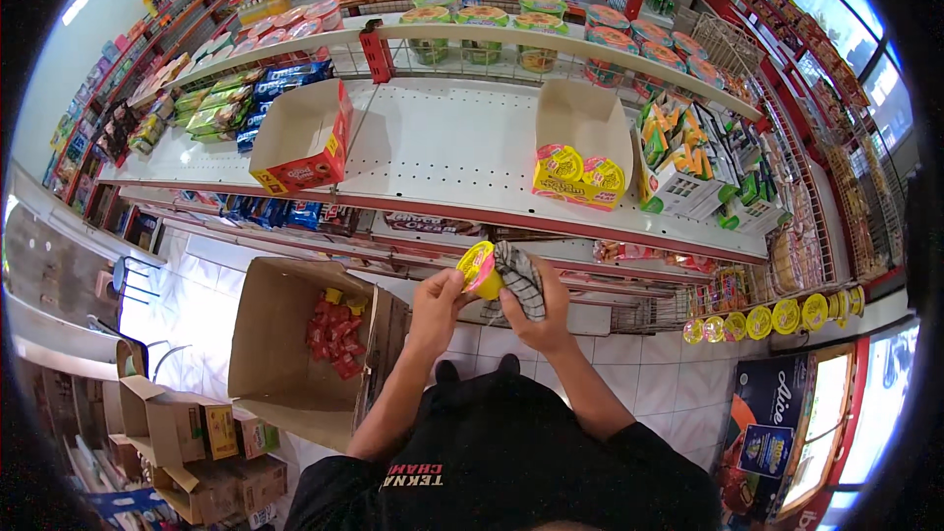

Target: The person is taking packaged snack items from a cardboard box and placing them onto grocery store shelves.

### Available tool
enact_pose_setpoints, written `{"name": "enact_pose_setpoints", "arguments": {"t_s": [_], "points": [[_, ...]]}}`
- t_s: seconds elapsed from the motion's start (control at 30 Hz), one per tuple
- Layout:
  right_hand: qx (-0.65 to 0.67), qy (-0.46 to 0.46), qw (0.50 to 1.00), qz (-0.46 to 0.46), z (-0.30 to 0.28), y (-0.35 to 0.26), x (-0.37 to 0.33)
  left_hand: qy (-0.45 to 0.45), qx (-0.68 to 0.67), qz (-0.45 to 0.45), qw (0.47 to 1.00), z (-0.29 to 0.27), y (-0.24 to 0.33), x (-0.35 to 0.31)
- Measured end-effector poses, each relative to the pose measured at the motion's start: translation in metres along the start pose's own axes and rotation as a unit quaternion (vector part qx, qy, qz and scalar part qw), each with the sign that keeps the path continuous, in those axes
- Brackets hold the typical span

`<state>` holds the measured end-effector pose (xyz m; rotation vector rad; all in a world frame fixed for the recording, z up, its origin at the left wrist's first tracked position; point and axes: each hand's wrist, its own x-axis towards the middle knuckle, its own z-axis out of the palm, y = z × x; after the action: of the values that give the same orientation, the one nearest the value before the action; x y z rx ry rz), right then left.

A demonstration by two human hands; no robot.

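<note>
In front of my chest, my left hand (434,313) pinches a small yellow cup (478,269) with a pink and yellow lid by its edge. My right hand (543,320) grips a grey checked cloth (519,278), which is pressed against the cup's right side. Beyond both hands, a yellow display box (578,189) stands on the white shelf (433,138) with similar yellow cups at its front. Below left, a large open carton (285,354) contains red packets (335,336) and a few yellow pieces.
A red display box (307,143) stands on the shelf's left part, beside blue and green packs (221,103). White boxes of green and orange packets (688,162) sit at the right. Smaller cartons (202,438) are stacked lower left. Yellow cups (757,323) hang in a row at right.
</note>
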<state>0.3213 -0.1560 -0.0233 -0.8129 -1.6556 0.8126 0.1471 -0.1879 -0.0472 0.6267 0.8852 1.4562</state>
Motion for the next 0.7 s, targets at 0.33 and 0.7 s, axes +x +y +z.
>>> {"name": "enact_pose_setpoints", "arguments": {"t_s": [0.33,0.7], "points": [[-0.191,-0.039,0.95,-0.243,0.004,0.002,-0.001,0.027,-0.101,-0.011,0.994,0.017,0.006,-0.01],[-0.178,-0.02,0.957,-0.229,0.015,0.006,-0.011,-0.005,-0.059,-0.045,0.997,0.001,0.003,0.0]]}}
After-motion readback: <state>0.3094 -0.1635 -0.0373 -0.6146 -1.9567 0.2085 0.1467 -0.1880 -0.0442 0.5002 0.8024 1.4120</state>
